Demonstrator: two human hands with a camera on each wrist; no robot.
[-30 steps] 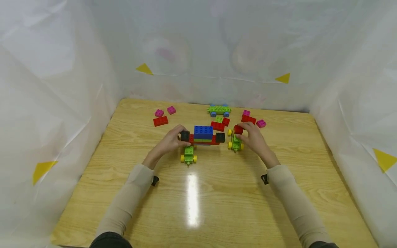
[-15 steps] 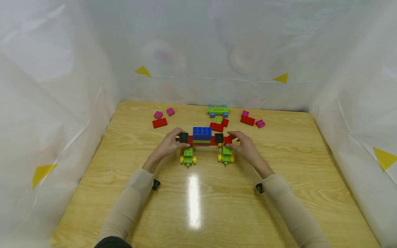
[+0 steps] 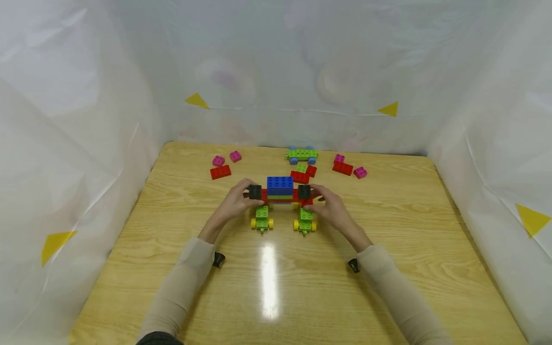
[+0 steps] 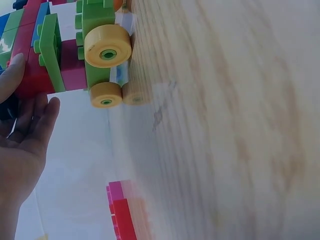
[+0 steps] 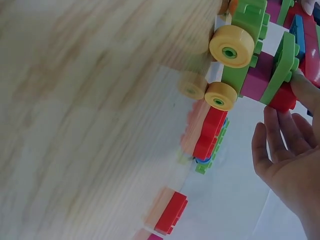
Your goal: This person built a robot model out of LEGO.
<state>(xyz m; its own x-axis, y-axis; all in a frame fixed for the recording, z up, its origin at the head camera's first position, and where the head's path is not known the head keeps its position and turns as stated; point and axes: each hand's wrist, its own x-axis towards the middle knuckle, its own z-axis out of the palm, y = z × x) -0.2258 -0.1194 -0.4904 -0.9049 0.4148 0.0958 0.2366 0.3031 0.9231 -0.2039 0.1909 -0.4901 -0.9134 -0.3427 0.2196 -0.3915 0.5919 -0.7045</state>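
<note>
In the head view a toy brick assembly stands mid-table. A blue brick (image 3: 280,186) tops its long red row (image 3: 296,195), with a black brick (image 3: 255,192) at the left end and another black brick (image 3: 304,191) at the right. My left hand (image 3: 235,202) grips the left end, above a green wheeled base (image 3: 261,218) with yellow wheels. With thumb and fingers, my right hand (image 3: 331,207) pinches a red brick (image 5: 284,97) over the second green wheeled base (image 3: 305,221). Under that brick, the right wrist view shows a green plate (image 5: 281,67) and a magenta brick (image 5: 259,77).
Behind the assembly is a green chassis (image 3: 302,155) with blue wheels. Loose red bricks lie near it, one red brick (image 3: 220,172) at left and another red brick (image 3: 342,168) at right. Pink bricks (image 3: 360,172) lie beside them. White sheeting (image 3: 276,72) rises behind the table (image 3: 388,297).
My right hand has moved left and slightly nearer, carrying the red brick and its wheeled base up to the assembly's right end. The left hand keeps its hold in nearly the same place.
</note>
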